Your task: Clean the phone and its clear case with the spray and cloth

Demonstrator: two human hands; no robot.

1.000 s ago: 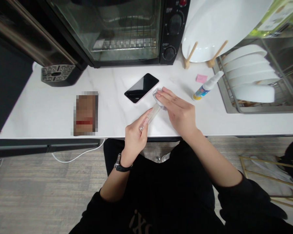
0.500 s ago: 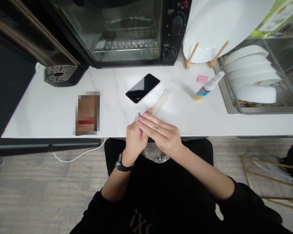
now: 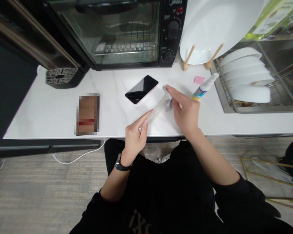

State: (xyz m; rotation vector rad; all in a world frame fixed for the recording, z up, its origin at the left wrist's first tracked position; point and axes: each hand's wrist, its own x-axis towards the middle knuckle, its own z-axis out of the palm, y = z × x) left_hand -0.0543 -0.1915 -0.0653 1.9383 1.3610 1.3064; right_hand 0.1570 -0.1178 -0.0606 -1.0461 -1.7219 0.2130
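Observation:
A clear plastic phone case (image 3: pixel 157 110) is held tilted over the counter, seen nearly edge-on. My left hand (image 3: pixel 136 134) is closed around its near end. At the far end, my right hand (image 3: pixel 187 113) is closed on a thin greyish cloth (image 3: pixel 168 104), with the fingertips at the case's edge. Part of the cloth is hidden by my fingers. Just beyond the case a black-screened phone (image 3: pixel 142 89) lies flat, screen up. To the right of my right hand a white spray bottle (image 3: pixel 205 86) leans or stands, with a pink slip of paper (image 3: pixel 199 79) behind it.
A toaster oven (image 3: pixel 127 61) stands at the back of the white counter (image 3: pixel 46 113). A blurred-out brown object (image 3: pixel 88 113) lies on the left, below a drip tray (image 3: pixel 61 77). At the right, a large white plate (image 3: pixel 217 29) stands beside a rack (image 3: pixel 224 104) of white bowls (image 3: pixel 249 92).
My right hand has moved away from my left, up and right to the case's far end, and the greyish cloth now shows in it. My left hand has kept its hold.

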